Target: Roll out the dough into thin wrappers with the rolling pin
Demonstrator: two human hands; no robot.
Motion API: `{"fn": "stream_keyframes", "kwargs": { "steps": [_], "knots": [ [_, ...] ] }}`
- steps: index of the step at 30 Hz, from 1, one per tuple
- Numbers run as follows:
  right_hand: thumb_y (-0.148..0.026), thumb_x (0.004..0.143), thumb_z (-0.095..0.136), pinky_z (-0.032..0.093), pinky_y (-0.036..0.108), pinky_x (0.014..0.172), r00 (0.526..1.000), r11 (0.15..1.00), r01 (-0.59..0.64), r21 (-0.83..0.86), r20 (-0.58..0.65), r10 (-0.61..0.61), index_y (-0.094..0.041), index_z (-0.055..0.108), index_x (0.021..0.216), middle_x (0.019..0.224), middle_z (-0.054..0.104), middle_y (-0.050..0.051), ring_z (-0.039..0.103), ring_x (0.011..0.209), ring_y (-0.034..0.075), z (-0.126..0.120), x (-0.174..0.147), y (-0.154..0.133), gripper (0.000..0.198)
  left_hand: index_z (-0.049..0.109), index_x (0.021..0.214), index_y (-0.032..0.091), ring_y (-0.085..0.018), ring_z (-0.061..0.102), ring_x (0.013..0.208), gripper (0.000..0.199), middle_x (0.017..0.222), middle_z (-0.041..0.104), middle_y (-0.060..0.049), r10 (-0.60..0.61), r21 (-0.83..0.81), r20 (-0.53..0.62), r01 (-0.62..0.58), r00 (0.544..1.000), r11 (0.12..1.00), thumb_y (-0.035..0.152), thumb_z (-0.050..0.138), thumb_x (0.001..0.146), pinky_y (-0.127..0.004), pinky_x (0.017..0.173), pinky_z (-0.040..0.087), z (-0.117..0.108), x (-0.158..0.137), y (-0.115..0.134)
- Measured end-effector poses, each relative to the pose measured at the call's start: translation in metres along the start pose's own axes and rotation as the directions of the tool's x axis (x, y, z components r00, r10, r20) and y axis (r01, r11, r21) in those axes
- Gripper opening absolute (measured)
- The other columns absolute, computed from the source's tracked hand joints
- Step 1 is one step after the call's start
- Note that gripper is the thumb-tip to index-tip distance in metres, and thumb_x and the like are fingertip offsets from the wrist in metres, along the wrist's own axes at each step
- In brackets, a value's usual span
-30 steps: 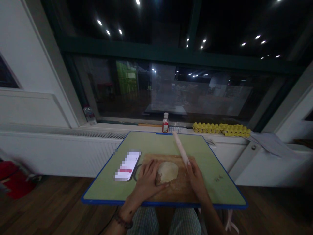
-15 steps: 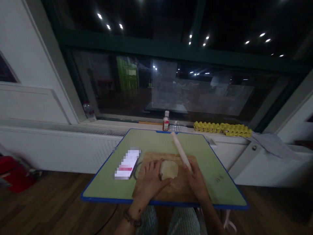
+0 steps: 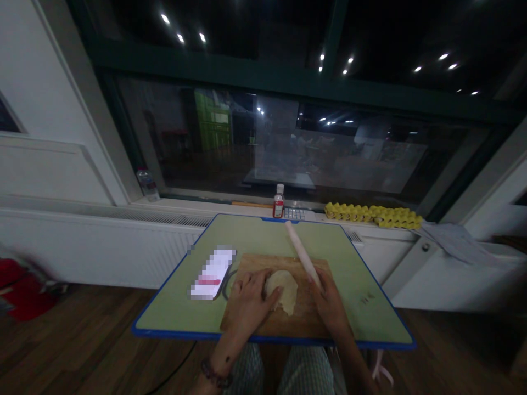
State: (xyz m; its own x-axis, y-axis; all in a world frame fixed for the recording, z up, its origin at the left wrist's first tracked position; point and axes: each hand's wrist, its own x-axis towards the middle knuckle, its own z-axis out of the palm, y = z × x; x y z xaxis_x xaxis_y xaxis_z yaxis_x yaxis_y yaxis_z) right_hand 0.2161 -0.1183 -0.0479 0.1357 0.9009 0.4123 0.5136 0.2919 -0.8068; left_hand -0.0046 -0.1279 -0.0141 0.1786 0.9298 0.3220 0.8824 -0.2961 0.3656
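A flattened piece of pale dough [image 3: 285,286] with an uneven lower edge lies on a wooden cutting board [image 3: 304,323]. My left hand [image 3: 251,299] holds it by its left side, thumb across the top and fingers curled at the far left edge, partly hiding it. To the right, my right hand [image 3: 328,302] is closed round the near end of a light rolling pin [image 3: 302,252]. The pin slants away from me over the board's far edge, apart from the dough.
The board rests on a small green table [image 3: 255,233] with a blue rim. A phone [image 3: 214,274] lies left of the board. On the sill behind stand a small red-labelled bottle [image 3: 279,203], a yellow egg tray [image 3: 373,215] and a clear water bottle [image 3: 147,184].
My left thumb has moved from the dough's near edge onto its top. The dough has shifted or turned, and an uneven edge now faces me. My right hand still grips the rolling pin.
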Motion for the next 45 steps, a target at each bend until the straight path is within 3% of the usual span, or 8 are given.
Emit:
{"fn": "stream_keyframes", "kwargs": {
  "steps": [7, 12, 18, 24, 39, 45],
  "knots": [
    [-0.048, 0.093, 0.046, 0.051, 0.038, 0.092, 1.000, 1.000, 0.003, -0.022, 0.016, -0.003, -0.019, 0.058, 0.121, 0.118, 0.067, 0.011, 0.062, 0.108, 0.024, -0.001, -0.001, -0.003, 0.042, 0.049, 0.136, 0.032, -0.029, 0.048, 0.119, 0.067, 0.133, 0.056, -0.004, 0.121, 0.006, 0.054, -0.122, 0.991, 0.993, 0.056, 0.069, 0.077, -0.045, 0.100, 0.035, -0.005, -0.003, -0.009],
    [-0.051, 0.092, 0.047, 0.049, 0.039, 0.095, 0.999, 1.000, -0.021, -0.002, 0.030, 0.021, -0.019, 0.060, 0.120, 0.117, 0.068, 0.010, 0.062, 0.109, 0.025, -0.003, -0.002, -0.009, 0.044, 0.048, 0.139, 0.027, -0.029, 0.048, 0.125, 0.068, 0.140, 0.054, -0.006, 0.144, 0.022, 0.026, -0.145, 0.989, 0.989, 0.055, 0.066, 0.080, -0.046, 0.106, 0.035, 0.000, -0.003, -0.009],
    [-0.053, 0.090, 0.048, 0.050, 0.041, 0.093, 0.999, 0.999, -0.042, -0.013, 0.019, 0.042, -0.017, 0.060, 0.120, 0.116, 0.068, 0.012, 0.063, 0.108, 0.027, -0.003, -0.002, -0.010, 0.048, 0.041, 0.146, 0.026, -0.024, 0.037, 0.141, 0.061, 0.153, 0.042, -0.007, 0.293, -0.009, 0.072, -0.293, 0.953, 0.956, 0.055, 0.047, 0.094, -0.045, 0.117, 0.028, 0.011, -0.003, -0.016],
    [-0.050, 0.091, 0.047, 0.048, 0.042, 0.096, 1.000, 0.999, -0.026, -0.046, 0.015, 0.027, -0.017, 0.060, 0.123, 0.115, 0.069, 0.011, 0.063, 0.108, 0.026, -0.002, -0.003, -0.010, 0.048, 0.037, 0.149, 0.022, -0.023, 0.035, 0.142, 0.059, 0.154, 0.037, -0.008, 0.283, 0.017, 0.125, -0.287, 0.951, 0.958, 0.053, 0.039, 0.098, -0.048, 0.118, 0.025, 0.015, -0.002, -0.020],
    [-0.054, 0.092, 0.046, 0.047, 0.042, 0.098, 0.997, 0.997, -0.049, -0.052, 0.059, 0.052, -0.016, 0.057, 0.126, 0.120, 0.067, 0.013, 0.061, 0.111, 0.027, -0.003, -0.003, -0.008, 0.052, 0.041, 0.147, 0.026, -0.024, 0.037, 0.141, 0.055, 0.153, 0.038, -0.007, 0.262, 0.027, 0.113, -0.267, 0.958, 0.963, 0.052, 0.038, 0.098, -0.049, 0.115, 0.032, 0.011, -0.004, -0.014],
    [-0.052, 0.093, 0.045, 0.046, 0.042, 0.100, 0.997, 0.997, -0.041, -0.068, 0.057, 0.045, -0.017, 0.058, 0.125, 0.119, 0.067, 0.011, 0.063, 0.109, 0.026, -0.002, -0.003, -0.009, 0.049, 0.043, 0.146, 0.024, -0.028, 0.039, 0.140, 0.067, 0.153, 0.040, -0.009, 0.260, 0.011, 0.076, -0.262, 0.963, 0.965, 0.060, 0.051, 0.090, -0.052, 0.115, 0.031, 0.018, -0.006, -0.014]
  ]
}}
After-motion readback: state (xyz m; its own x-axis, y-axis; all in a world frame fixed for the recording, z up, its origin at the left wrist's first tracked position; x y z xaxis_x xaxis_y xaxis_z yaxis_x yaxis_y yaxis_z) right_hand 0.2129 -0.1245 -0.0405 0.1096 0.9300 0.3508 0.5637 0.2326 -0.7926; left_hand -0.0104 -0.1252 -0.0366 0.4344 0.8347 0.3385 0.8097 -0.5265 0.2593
